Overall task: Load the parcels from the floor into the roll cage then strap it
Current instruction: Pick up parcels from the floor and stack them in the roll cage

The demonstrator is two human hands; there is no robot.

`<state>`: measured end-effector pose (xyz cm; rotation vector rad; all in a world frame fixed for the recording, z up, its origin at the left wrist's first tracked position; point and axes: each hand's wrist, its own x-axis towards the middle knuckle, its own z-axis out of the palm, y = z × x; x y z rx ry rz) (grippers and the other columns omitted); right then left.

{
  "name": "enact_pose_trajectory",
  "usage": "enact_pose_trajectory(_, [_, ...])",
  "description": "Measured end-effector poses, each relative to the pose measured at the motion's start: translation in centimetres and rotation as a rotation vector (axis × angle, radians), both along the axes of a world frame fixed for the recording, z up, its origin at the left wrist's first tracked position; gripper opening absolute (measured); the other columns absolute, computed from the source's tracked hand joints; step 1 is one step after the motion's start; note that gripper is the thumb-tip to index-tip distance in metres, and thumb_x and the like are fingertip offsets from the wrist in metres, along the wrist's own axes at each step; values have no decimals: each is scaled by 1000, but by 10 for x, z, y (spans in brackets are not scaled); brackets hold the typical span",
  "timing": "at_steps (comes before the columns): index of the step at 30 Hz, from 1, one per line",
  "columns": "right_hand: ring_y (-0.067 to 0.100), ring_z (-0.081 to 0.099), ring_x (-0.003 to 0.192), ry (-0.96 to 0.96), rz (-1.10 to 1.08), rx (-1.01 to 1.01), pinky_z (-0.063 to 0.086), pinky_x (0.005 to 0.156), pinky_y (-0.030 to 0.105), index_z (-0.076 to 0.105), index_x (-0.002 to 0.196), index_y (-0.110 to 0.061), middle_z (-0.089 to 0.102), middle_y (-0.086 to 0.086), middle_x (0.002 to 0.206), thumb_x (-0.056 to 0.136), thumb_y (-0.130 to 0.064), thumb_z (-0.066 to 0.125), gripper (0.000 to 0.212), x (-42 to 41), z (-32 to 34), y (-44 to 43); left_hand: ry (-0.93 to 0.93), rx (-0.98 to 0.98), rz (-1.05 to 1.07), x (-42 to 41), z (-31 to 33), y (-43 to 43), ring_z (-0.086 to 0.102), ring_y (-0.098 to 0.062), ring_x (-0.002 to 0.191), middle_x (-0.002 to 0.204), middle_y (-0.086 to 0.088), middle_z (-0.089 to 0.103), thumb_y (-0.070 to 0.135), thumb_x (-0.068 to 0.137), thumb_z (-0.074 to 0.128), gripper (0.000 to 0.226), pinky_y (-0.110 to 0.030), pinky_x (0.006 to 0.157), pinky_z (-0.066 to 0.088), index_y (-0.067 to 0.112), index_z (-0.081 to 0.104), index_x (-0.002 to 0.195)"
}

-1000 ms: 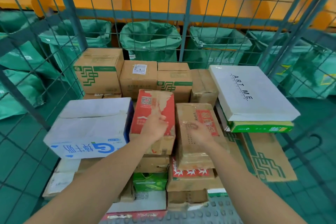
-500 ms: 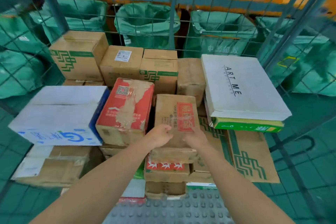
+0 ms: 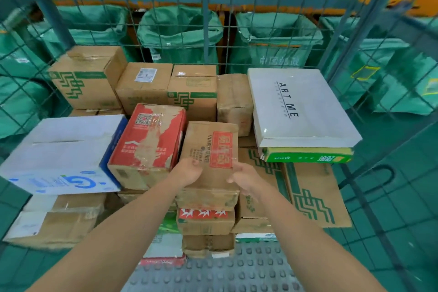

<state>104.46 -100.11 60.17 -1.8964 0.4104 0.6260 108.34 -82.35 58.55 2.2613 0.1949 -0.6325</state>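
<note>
Brown carton [image 3: 211, 149] with a red label, lying flat on top of the middle stack inside the roll cage [image 3: 206, 31], close against the red carton [image 3: 149, 140] on its left.

Left grip [image 3: 188, 170] laid over the near left corner, fingers loosely curled, fingertips on the top face; pinching or merely resting, cannot tell. Right grip [image 3: 246, 178] just beside the near right edge, fingers relaxed and half spread, holding nothing, seemingly clear of the cardboard.

Judged as the tail end of a placing: carton seated, being squared up or let go. Loading only part done, going by the mesh rising well above the stack. Strapping not yet begun, no strap in view.

Next, probably: let go, draw both arms back over the studded grey plate [image 3: 213, 272] at the cage mouth, turn to the floor for another parcel. Calls first for a check of flat seating on the uneven layer below, then perhaps a nudge tight against the red carton, to keep the top level for another tier.

Further left, a white and blue carton [image 3: 64, 149]. To the right, a flat white box marked ART ME [image 3: 298, 106] on a green-edged box [image 3: 308, 155]. At the back, a row of brown cartons [image 3: 144, 87] against the mesh. Beyond the mesh, green mail sacks [image 3: 180, 31] hung open below an orange wall.
</note>
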Motion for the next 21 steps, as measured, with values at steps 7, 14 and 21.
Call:
enact_pose_trajectory(7, [9,56,98,-141,-293,4,49,82,18,56,131,-22,60,-5,124,94,1,57,43,-51,7,-5,-78,-75,-179,-15,27,-30,47,-25,129,139,-2,52,20,103,42,35,-32,111,34,16,57,135])
enact_pose_trajectory(14, [15,53,72,-203,-878,-77,47,67,27,51,139,-13,60,5,113,96,-7,45,44,-153,8,-22,-64,-284,-335,-56,19,-82,63,-27,97,105,-10,65,8,95,49,21,-34,80,49,14,67,104])
enact_pose_trajectory(21, [15,49,67,-209,-1396,-82,43,70,30,46,145,-10,56,0,77,93,-9,53,53,-328,22,-21,38,-374,-752,-203,32,-158,57,-19,71,86,-10,62,6,93,53,19,-26,59,41,17,65,102])
